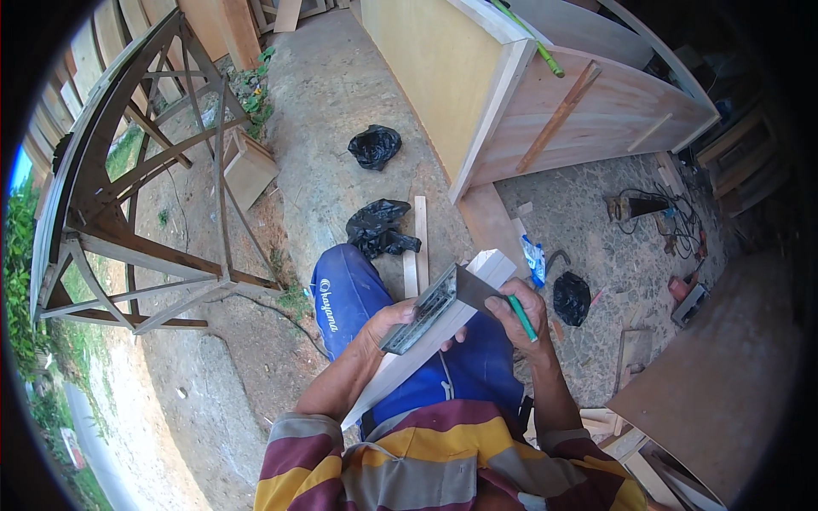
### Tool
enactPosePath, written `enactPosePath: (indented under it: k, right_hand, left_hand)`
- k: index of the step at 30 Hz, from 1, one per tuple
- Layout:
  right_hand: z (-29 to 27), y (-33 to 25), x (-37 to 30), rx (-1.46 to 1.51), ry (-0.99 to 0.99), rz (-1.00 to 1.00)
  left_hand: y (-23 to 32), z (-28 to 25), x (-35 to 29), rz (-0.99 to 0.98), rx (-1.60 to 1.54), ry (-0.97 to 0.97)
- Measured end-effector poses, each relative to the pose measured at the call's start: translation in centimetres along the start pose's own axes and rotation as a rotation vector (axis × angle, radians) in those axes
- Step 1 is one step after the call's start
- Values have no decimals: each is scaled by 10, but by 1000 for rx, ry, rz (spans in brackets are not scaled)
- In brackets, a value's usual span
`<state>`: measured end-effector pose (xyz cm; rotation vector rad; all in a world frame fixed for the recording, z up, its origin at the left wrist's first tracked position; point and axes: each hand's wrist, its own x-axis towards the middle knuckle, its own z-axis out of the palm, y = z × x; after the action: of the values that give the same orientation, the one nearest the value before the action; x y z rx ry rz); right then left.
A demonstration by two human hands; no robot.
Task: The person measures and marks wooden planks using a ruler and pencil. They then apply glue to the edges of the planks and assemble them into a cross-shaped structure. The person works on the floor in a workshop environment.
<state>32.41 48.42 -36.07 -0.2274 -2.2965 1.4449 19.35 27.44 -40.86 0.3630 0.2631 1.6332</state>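
The left hand (388,325) is gripping the near end of a dark metal square (429,308), with its thumb lying along the side. The right hand (531,304) is closing around a green pen (522,318), and its fingers are also touching the other end of the square. Between both hands, the pale wooden beam (388,383) is passing slantwise under the square, and its upper end is sticking out just beyond the right hand. Some fingertips are showing below the beam's edge (I cannot tell surely which hand they belong to, but probably the left). Under the hands, the blue trousers (351,285) are covering the person's legs. Ahead of the left hand, a crumpled black bag (375,226) is lying on the ground near a thin wooden strip (421,230). Just beyond the right hand, a blue-and-white packet (534,260) is lying, and another black bag (572,300) is resting to its right.
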Motion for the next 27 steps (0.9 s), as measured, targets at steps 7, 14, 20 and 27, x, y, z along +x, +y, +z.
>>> enactPosePath:
  k: [7, 14, 20, 27]
  right_hand:
    - [2, 4, -2, 115, -21, 53]
    - [-1, 4, -1, 67, -48, 67]
    - [-1, 8, -1, 89, -65, 62]
    - [-5, -1, 1, 160, -139, 164]
  left_hand:
    - [-4, -5, 0, -10, -14, -5]
    - [-7, -6, 1, 16, -47, -42]
    - [-5, -5, 1, 37, -22, -40]
    - [-3, 0, -2, 33, -25, 1]
